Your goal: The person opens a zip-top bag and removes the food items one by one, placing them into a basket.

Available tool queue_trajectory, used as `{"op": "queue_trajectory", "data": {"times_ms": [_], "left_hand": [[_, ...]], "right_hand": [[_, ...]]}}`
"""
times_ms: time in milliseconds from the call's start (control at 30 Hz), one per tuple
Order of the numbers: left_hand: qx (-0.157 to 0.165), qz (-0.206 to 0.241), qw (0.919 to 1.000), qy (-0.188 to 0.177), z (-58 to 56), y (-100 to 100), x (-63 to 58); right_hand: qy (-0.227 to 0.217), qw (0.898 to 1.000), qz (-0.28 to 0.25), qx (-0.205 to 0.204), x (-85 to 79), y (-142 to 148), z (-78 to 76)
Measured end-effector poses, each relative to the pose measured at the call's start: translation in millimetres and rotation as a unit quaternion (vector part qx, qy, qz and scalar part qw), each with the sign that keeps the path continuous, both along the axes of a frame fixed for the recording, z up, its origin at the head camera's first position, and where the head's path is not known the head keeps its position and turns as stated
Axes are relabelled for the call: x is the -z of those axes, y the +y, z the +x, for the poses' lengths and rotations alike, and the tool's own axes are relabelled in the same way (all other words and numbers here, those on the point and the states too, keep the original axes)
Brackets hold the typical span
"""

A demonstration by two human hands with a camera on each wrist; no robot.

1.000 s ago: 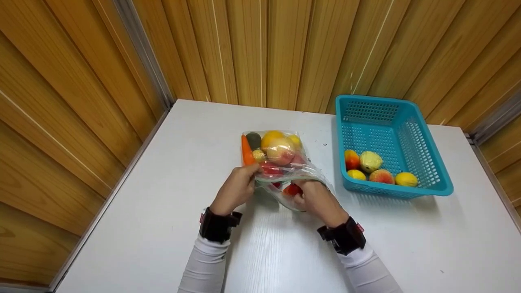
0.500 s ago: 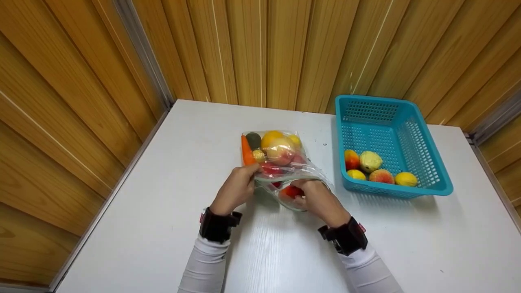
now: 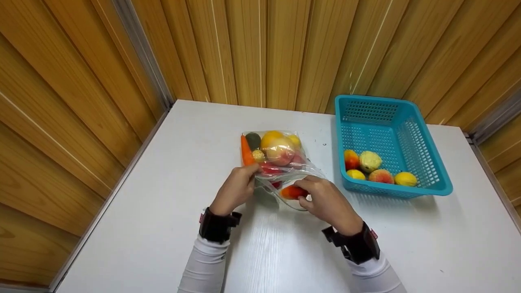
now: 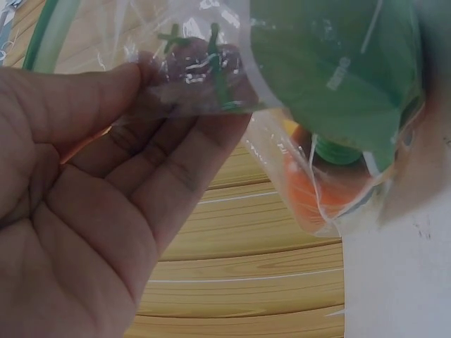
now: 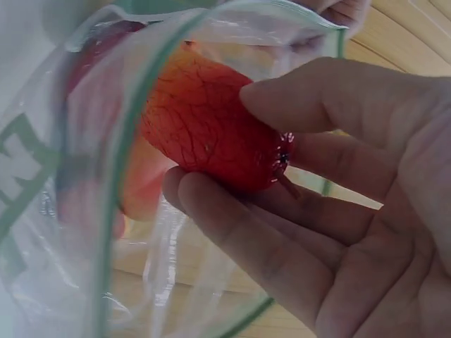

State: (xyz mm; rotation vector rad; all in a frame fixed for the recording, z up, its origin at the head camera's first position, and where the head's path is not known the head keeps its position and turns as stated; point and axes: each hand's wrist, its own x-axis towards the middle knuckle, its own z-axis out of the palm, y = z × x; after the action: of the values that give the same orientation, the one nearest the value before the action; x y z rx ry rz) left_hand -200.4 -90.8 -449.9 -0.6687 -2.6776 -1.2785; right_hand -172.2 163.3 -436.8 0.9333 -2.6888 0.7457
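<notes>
A clear zip bag (image 3: 309,167) with green-edged plastic lies on the white table, its mouth towards me. My left hand (image 3: 237,188) pinches the bag's left edge between thumb and fingers; the left wrist view shows the plastic (image 4: 190,77) over the fingertips. At the mouth, my right hand (image 3: 327,199) holds a red-orange oval fruit (image 5: 211,120) with a short stem, thumb on one side and fingers on the other. The fruit's far end is inside the green rim (image 5: 116,190). In the bag lie a carrot (image 3: 246,151), a peach (image 3: 281,152) and several other fruits and vegetables.
To the right stands a turquoise basket (image 3: 438,162) holding two lemons (image 3: 406,179), a peach (image 3: 381,176), a pale green knobbly fruit (image 3: 370,161) and an orange-red fruit (image 3: 351,159). Wood-patterned panels (image 3: 285,53) close off the table's back and sides.
My right hand has shifted right and towards me, showing more of its fingers and of the red-orange fruit at the bag's mouth. The left hand stays where it was.
</notes>
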Motion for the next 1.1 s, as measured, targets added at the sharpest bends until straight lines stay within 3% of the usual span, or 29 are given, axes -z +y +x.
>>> {"op": "queue_trajectory", "data": {"times_ms": [433,667,833,1100], "left_hand": [[-0.003,-0.004,1.0,-0.005,-0.1,0.2,-0.4],[-0.001,-0.002,1.0,-0.008,-0.7,0.4,0.1],[-0.002,-0.005,0.9999,-0.009,-0.6,0.4,-0.4],[0.0,-0.008,1.0,0.006,-0.1,0.0,0.3]], "right_hand": [[-0.008,0.996,-0.08,-0.024,-15.8,18.3,3.0],[-0.048,0.993,-0.107,-0.029,-23.2,28.3,5.9],[-0.037,0.989,-0.14,-0.029,-27.9,38.0,7.2],[-0.013,0.986,-0.162,0.033,-36.8,58.8,9.4]]}}
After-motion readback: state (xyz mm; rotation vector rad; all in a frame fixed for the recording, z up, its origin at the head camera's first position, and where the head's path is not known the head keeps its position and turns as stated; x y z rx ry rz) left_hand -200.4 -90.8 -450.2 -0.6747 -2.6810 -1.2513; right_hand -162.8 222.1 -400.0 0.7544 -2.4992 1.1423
